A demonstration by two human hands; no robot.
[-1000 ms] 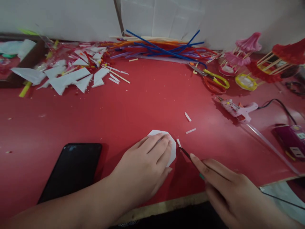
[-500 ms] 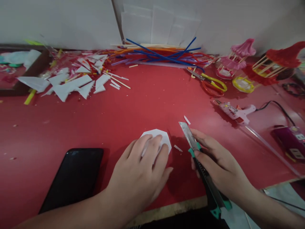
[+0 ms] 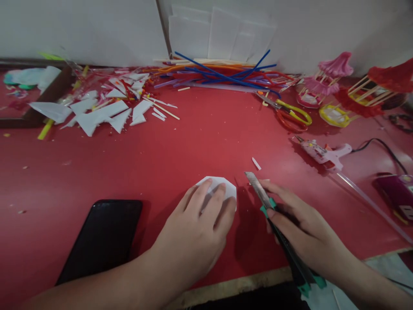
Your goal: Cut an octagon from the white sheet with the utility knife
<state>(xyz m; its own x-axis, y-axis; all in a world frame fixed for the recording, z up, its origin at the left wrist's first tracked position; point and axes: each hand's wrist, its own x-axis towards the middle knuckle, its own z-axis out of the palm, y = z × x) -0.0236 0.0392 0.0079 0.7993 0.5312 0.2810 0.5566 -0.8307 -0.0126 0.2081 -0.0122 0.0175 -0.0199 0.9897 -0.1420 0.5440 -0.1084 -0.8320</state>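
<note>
My left hand (image 3: 196,228) lies over a many-sided piece of white paper or card (image 3: 229,188) on the red table. Its fingers are spread across the piece, and the thumb is hidden beneath the hand. To the right, my right hand (image 3: 297,224) is closed around a black and green utility knife (image 3: 284,245). The bare blade (image 3: 258,188) points up and left, apart from the white piece. A thin white offcut (image 3: 256,163) lies beyond the blade tip.
A black phone (image 3: 100,241) lies at the left. White scraps (image 3: 103,114), pipe cleaners (image 3: 222,77) and scissors (image 3: 292,113) lie farther back. A pink glue gun (image 3: 325,153) with a clear stick is at the right, near small pink and red models (image 3: 371,94).
My left hand has shifted slightly right with the white piece, and its thumb has tucked under. The small offcut between the piece and the knife has moved toward my right fingers.
</note>
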